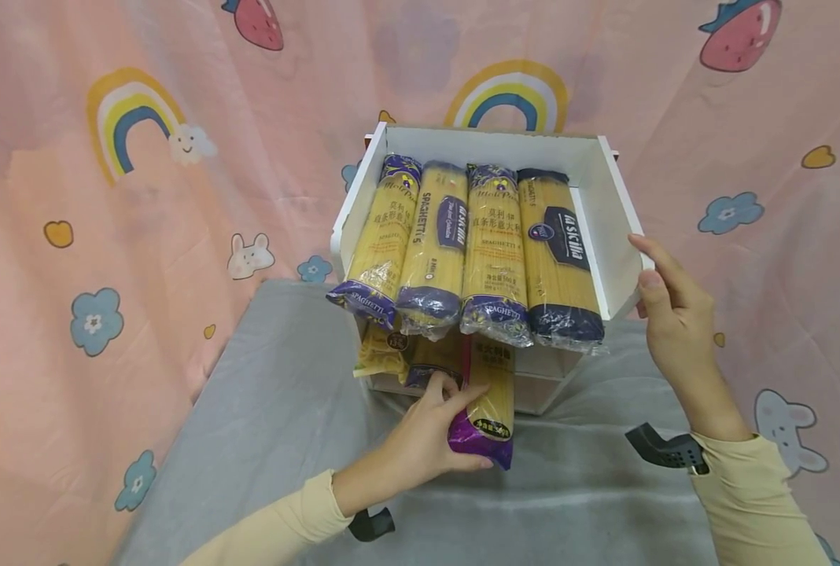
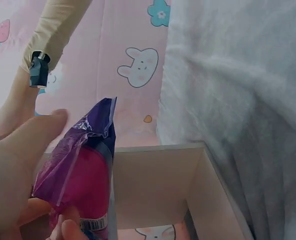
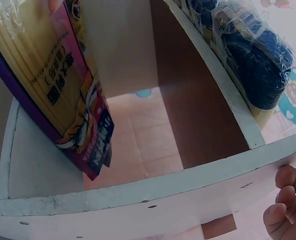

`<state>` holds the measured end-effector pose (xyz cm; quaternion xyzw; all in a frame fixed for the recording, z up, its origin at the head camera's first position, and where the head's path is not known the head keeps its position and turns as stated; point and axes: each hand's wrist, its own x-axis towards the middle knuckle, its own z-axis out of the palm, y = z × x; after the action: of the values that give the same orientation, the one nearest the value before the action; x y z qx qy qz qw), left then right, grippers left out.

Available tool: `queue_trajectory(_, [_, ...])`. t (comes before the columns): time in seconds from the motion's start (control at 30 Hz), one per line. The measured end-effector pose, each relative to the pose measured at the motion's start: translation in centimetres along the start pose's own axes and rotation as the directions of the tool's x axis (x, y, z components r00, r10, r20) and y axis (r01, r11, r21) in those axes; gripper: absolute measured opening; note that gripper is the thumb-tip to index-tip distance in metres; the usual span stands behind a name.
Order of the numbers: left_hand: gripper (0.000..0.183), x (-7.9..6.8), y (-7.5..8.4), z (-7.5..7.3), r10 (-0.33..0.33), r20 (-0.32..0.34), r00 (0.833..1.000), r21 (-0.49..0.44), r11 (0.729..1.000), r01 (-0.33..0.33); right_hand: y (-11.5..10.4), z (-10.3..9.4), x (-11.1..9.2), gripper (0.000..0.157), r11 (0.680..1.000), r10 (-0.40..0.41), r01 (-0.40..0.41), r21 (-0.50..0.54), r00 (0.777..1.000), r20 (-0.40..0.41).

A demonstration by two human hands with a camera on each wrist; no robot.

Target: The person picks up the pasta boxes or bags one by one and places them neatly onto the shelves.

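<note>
My left hand (image 1: 427,432) grips a spaghetti packet (image 1: 496,407) with a purple end, fingers over one side and thumb near its bottom. That packet sticks out of the lower level of a white two-level shelf (image 1: 614,228). The left wrist view shows its magenta and purple wrapper end (image 2: 85,172) in the fingers. In the right wrist view its far end (image 3: 83,135) reaches into the shelf, tilted. My right hand (image 1: 678,330) pinches the front edge of the upper level's right side wall, thumb in front.
Several spaghetti packets (image 1: 494,244) lie side by side on the upper level. Below, a yellow pasta packet (image 1: 380,354) and a dark-ended packet (image 1: 434,362) sit left of the held one. The shelf stands on a grey cloth (image 1: 271,440) before a pink patterned curtain (image 1: 321,118).
</note>
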<state>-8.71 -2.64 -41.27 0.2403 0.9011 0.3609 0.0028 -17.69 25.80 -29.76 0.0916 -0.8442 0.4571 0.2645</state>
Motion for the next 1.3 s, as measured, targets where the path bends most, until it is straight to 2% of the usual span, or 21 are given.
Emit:
queue_trajectory(0.17, [0.083, -0.4, -0.3, 0.3, 0.025, -0.014, 1.000, 0.041, 0.999, -0.024, 0.0, 0.0, 0.0, 0.038, 1.000, -0.002, 0.002, -0.009, 1.000, 0.002])
queue_trajectory(0.27, [0.077, -0.4, -0.5, 0.7, 0.044, -0.047, 0.998, 0.078, 0.996, -0.040, 0.0, -0.1, 0.0, 0.038, 1.000, -0.002, 0.002, -0.007, 1.000, 0.003])
queue_trajectory(0.37, [0.072, -0.3, -0.7, 1.3, 0.068, -0.108, 0.992, 0.134, 0.990, -0.053, 0.0, -0.1, 0.0, 0.038, 1.000, 0.005, -0.005, -0.008, 1.000, 0.005])
queue_trajectory(0.57, [0.058, 0.5, -1.0, 2.3, 0.096, -0.252, 0.963, 0.204, 0.978, -0.044, -0.1, -0.1, 0.0, 0.038, 1.000, 0.002, -0.002, -0.004, 1.000, 0.002])
queue_trajectory(0.7, [0.045, 1.1, -1.1, 2.7, 0.112, -0.315, 0.943, 0.244, 0.969, -0.034, -0.1, 0.0, 0.0, 0.038, 1.000, -0.008, 0.008, -0.002, 1.000, -0.005])
queue_trajectory(0.83, [0.040, 1.7, -1.1, 3.1, 0.107, -0.333, 0.937, 0.249, 0.968, -0.022, -0.1, 0.0, -0.1, 0.038, 1.000, -0.006, 0.006, -0.002, 1.000, -0.004])
queue_trajectory(1.13, [0.039, 2.7, -1.3, 3.7, 0.035, -0.356, 0.934, 0.168, 0.985, 0.028, -0.1, 0.1, -0.1, 0.038, 1.000, -0.021, 0.021, -0.004, 1.000, -0.009])
queue_trajectory(1.3, [0.040, 2.9, -1.4, 3.9, 0.023, -0.360, 0.933, 0.150, 0.988, 0.033, 0.2, 0.0, 0.0, 0.038, 0.999, -0.037, 0.038, 0.018, 0.999, -0.017])
